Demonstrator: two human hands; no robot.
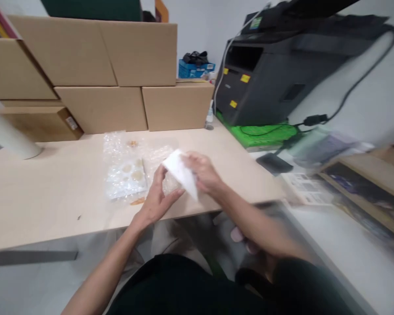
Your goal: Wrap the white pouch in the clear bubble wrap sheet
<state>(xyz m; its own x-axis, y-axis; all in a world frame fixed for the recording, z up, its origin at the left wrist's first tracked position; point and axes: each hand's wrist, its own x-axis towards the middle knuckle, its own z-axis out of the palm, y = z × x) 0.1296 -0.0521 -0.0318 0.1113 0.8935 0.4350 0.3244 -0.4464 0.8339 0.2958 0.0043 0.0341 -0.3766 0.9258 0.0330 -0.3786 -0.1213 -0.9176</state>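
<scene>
A folded white sheet (181, 169), like paper or tissue and blurred by motion, is gripped by my right hand (202, 170) above the front part of the table. My left hand (157, 199) is just left of it, thumb and fingers apart in a curve, with nothing visible held. Beyond and left of that hand, bubble wrap (115, 144) lies spread on the table. On or within the wrap rests a flat white piece with pale round shapes (126, 175). A small orange-brown piece (138, 201) shows at the wrap's near edge.
Stacked cardboard boxes (101, 109) line the back of the table (52, 188). A white roll (11, 135) lies at left. One small clear bottle (209, 118) stands by the boxes. On the right are a large black printer (262, 83) and a green mat or packet (259, 135).
</scene>
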